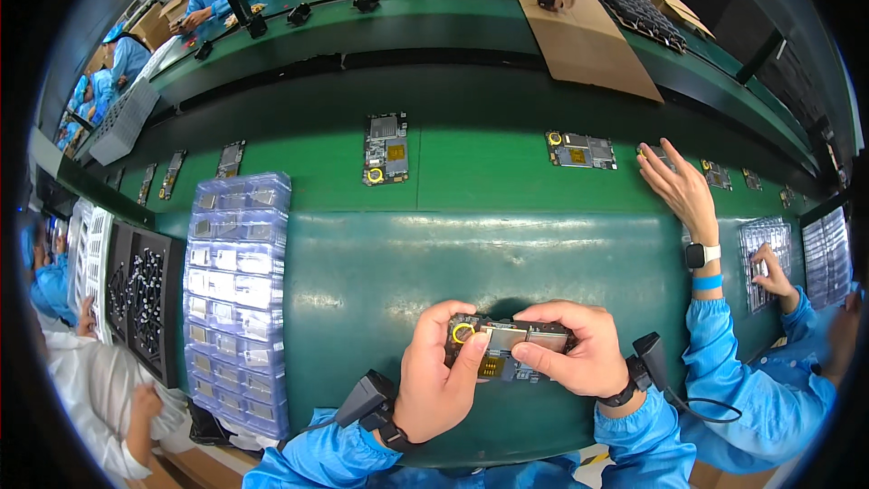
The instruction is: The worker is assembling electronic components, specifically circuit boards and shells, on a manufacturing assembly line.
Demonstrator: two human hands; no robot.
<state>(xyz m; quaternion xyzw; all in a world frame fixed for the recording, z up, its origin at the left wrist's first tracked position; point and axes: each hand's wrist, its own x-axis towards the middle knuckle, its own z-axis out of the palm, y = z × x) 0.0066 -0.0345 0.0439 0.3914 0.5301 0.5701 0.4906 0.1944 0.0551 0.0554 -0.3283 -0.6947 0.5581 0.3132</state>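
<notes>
Above the near part of the green table I hold a dark circuit board (491,368) between both hands. A yellow ring marks its left end, and silver metal plates (505,337) cover part of its upper side. My left hand (436,380) is closed round the left end, the thumb pressing near the ring. Gripping the right end is my right hand (584,358), its thumb lying on the metal. Fingers hide the board's two ends and underside. To the left stands a stack of clear plastic trays (237,285) with small silver pieces in its pockets.
Several boards lie along the bright green strip, including one board (386,148) straight ahead and another board (581,150) farther right. A co-worker's hand (679,183) reaches over the strip at right. Black tray (140,308) with small parts at left; cardboard sheet (588,45) on the far ledge.
</notes>
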